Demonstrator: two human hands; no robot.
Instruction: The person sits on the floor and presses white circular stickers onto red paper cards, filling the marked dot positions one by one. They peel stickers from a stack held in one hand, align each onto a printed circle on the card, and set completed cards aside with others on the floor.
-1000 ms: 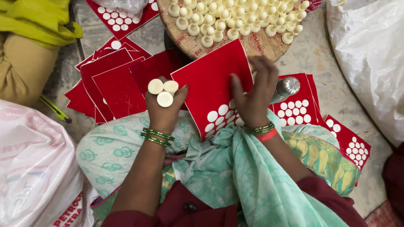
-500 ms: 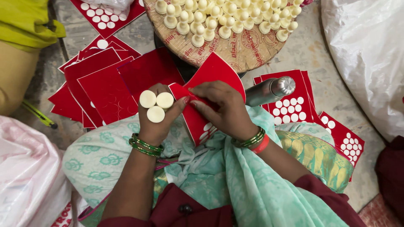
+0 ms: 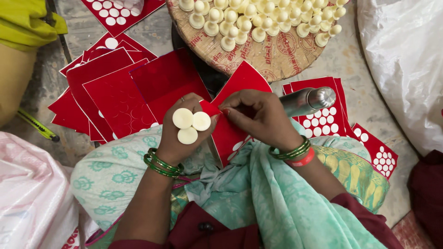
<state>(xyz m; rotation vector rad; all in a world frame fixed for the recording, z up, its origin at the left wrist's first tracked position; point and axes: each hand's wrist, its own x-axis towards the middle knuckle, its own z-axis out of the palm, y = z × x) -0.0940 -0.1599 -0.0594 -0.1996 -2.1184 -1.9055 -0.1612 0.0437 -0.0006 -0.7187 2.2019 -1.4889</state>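
My left hand (image 3: 184, 133) pinches the left corner of a red card sheet (image 3: 240, 90) that rests on my lap; three cream round discs (image 3: 190, 125) lie stuck on the back of this hand. My right hand (image 3: 258, 115) is curled over the same sheet, its fingertips pinching at the corner right beside the left thumb. The sheet is tilted, with a few white round stickers showing near its lower edge. Green bangles circle both wrists.
A round woven tray (image 3: 277, 53) holding several cream pegs sits ahead. Stacked red sheets (image 3: 115, 92) lie to the left, sticker sheets (image 3: 330, 120) and a steel bottle (image 3: 309, 100) to the right. White sacks (image 3: 406, 64) flank both sides; a yellow measuring tape (image 3: 39, 127) lies left.
My right hand slid from the sheet's right edge to its left corner, meeting the left hand. The sheet tilted and turned on my lap.
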